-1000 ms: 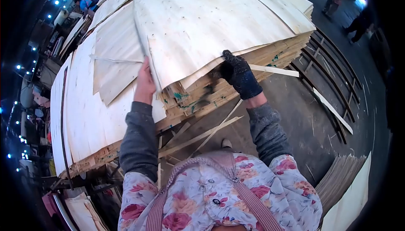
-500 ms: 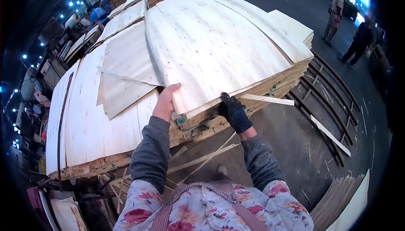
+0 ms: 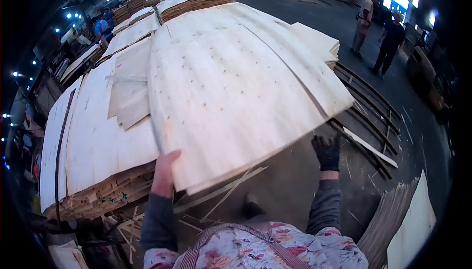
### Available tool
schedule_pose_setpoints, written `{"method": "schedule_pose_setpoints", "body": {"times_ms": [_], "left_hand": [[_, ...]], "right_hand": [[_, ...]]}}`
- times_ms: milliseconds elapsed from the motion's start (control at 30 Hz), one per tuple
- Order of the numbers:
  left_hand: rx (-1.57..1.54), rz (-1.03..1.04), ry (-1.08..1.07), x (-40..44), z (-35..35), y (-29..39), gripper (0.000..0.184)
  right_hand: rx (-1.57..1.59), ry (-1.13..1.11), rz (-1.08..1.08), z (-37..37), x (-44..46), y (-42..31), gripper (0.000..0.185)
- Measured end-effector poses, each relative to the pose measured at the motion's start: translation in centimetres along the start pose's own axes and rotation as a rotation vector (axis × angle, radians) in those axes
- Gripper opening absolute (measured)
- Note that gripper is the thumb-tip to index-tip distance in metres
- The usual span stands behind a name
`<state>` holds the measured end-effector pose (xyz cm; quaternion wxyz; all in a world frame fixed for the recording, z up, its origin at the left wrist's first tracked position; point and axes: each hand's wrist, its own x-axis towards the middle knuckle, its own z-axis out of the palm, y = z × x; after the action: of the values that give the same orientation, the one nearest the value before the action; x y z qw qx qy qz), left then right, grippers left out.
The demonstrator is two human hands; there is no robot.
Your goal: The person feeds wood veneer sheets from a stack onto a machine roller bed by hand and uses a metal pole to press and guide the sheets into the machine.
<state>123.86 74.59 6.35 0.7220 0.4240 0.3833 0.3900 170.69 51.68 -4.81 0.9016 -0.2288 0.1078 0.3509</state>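
Note:
A broad stack layer of pale wood veneer sheets (image 3: pixel 231 92), dotted with small dark knots, overhangs toward me. My bare left hand (image 3: pixel 166 170) grips its near left corner, thumb along the edge and fingers hidden behind. My right hand (image 3: pixel 327 153), in a black glove, is held off the near right edge with its fingers spread and nothing in it. To the left lies another veneer stack (image 3: pixel 105 156) with ragged layered edges. A loose greyish veneer piece (image 3: pixel 130 89) lies on top of it.
Dark metal rails (image 3: pixel 368 97) and a pale wood strip (image 3: pixel 371 148) lie on the floor at right. Upright veneer sheets (image 3: pixel 393 215) stand at lower right. Thin offcuts (image 3: pixel 221 190) litter the floor. Two people (image 3: pixel 388 43) stand at far right; others are at far left.
My right hand has let go of the front edge and moved right, its fingers opening. The near edge of the sheets has shifted toward me, now covering the stack's front side. The camera view has shifted.

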Motion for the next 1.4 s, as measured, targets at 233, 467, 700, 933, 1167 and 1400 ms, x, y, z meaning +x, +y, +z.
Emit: {"method": "schedule_pose_setpoints", "body": {"times_ms": [233,467,700,933,1167,1400], "left_hand": [[0.124,-0.143,0.125,-19.4,-15.5,-7.1,0.054],[-0.369,-0.216,0.037,-23.3,-21.8,-11.6,0.064],[-0.118,-0.263,0.277,-13.1,-18.1,-5.5,0.046],[0.140,-0.070,0.236,-18.3,-12.9,1.4,0.045],[0.322,0.108,0.236,-25.8,-9.9,6.9,0.043],[0.398,0.261,0.347,-42.9,-15.8,10.2,0.040]], "right_hand": [[-0.543,-0.153,-0.276,-13.9,-12.2,-3.9,0.066],[-0.270,-0.089,0.076,-21.6,-15.9,-7.6,0.060],[-0.410,-0.077,0.119,-20.8,-13.9,-6.7,0.062],[-0.446,-0.128,0.065,-21.1,-13.7,-4.9,0.069],[-0.635,0.235,0.039,-12.0,-23.5,-0.8,0.084],[-0.753,-0.096,0.150,-10.2,-29.3,5.1,0.085]]}}
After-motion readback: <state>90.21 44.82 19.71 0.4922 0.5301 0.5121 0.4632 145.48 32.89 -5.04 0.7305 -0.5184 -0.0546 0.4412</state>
